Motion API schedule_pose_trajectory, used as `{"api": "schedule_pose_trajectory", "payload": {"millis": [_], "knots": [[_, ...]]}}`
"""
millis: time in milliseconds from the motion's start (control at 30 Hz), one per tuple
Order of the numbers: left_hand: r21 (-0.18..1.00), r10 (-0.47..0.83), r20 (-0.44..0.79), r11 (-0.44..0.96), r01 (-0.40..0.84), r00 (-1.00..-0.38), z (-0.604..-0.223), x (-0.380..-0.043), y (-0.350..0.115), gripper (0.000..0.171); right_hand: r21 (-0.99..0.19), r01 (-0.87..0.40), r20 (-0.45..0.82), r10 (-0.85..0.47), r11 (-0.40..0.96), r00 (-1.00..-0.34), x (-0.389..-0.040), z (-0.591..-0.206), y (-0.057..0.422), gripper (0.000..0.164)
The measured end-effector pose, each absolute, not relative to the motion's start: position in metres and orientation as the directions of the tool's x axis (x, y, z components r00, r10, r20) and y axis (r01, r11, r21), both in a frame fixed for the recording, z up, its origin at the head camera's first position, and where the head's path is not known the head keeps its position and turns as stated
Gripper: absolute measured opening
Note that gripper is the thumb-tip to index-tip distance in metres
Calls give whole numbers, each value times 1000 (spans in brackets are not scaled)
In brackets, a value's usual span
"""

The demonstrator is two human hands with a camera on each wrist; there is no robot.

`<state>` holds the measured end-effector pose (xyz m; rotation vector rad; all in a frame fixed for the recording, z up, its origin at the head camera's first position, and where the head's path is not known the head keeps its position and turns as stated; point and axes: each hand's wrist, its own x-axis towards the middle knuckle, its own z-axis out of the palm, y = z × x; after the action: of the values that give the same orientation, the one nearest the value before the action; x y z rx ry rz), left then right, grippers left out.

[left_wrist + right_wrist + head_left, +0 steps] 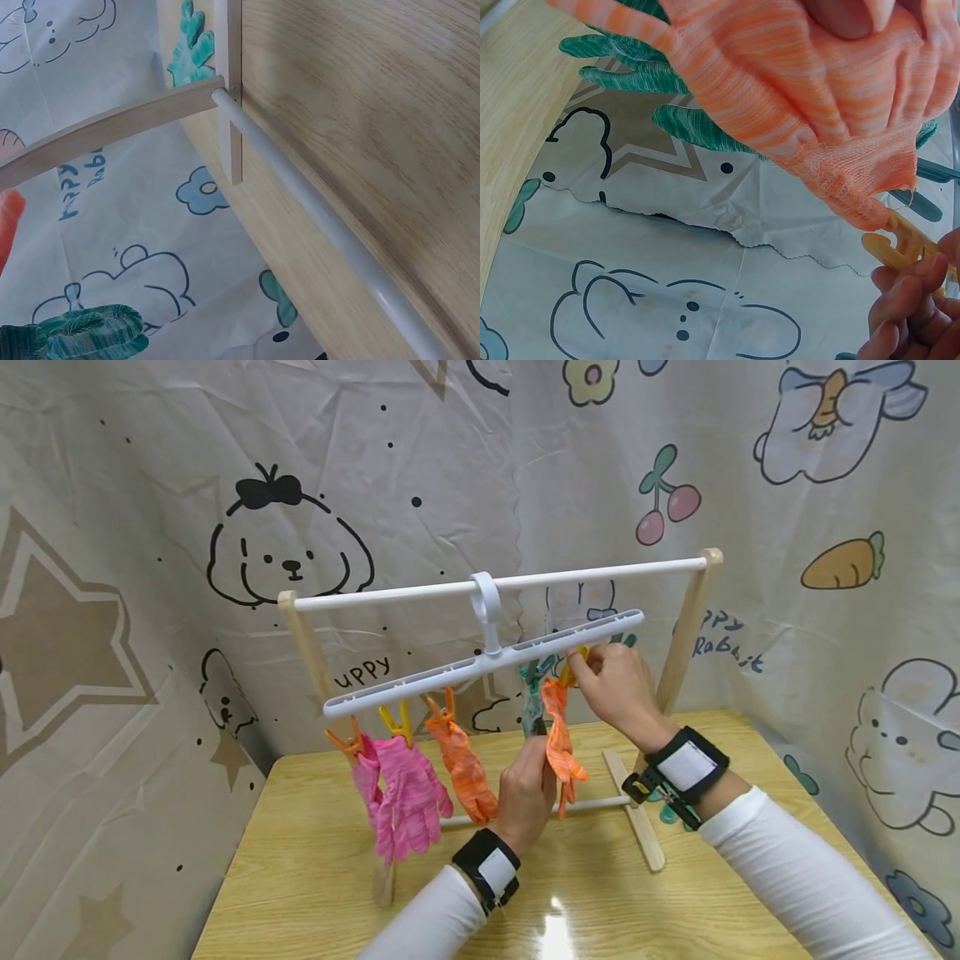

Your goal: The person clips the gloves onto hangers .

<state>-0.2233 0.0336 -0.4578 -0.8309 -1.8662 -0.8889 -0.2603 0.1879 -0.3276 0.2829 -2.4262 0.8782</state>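
Note:
My right hand (pixel 618 689) pinches a yellow clothespin (pixel 576 666) just under the raised right arm of a white hanger (pixel 442 675). An orange striped glove (pixel 557 718) hangs at that clothespin, its cuff by the clip in the right wrist view. Lower down, my left hand (pixel 521 797) pinches the same glove; its fingertips (pixel 844 16) show on the fabric. Pink gloves (pixel 408 797) and another orange glove (pixel 459 764) hang by clips on the hanger's lowered left side. A green glove (pixel 634 64) hangs behind the held orange one.
The hanger's hook loops over the white rod (pixel 600 573) of a wooden-legged rack (pixel 684 635). A lower bar (pixel 592 805) and foot (pixel 645 835) stand on the wooden table (pixel 300 860). Green glove fingers (pixel 191 49) lie beyond the foot. A printed curtain (pixel 450 460) surrounds the table.

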Motion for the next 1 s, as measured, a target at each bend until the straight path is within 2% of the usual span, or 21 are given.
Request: {"api": "schedule_pose_trajectory", "payload": {"millis": [1000], "knots": [[148,202,933,537,830,-298,-446,-224,33,15,-550,-315,494,-4,773,-870,-258,-328,185,48]]}}
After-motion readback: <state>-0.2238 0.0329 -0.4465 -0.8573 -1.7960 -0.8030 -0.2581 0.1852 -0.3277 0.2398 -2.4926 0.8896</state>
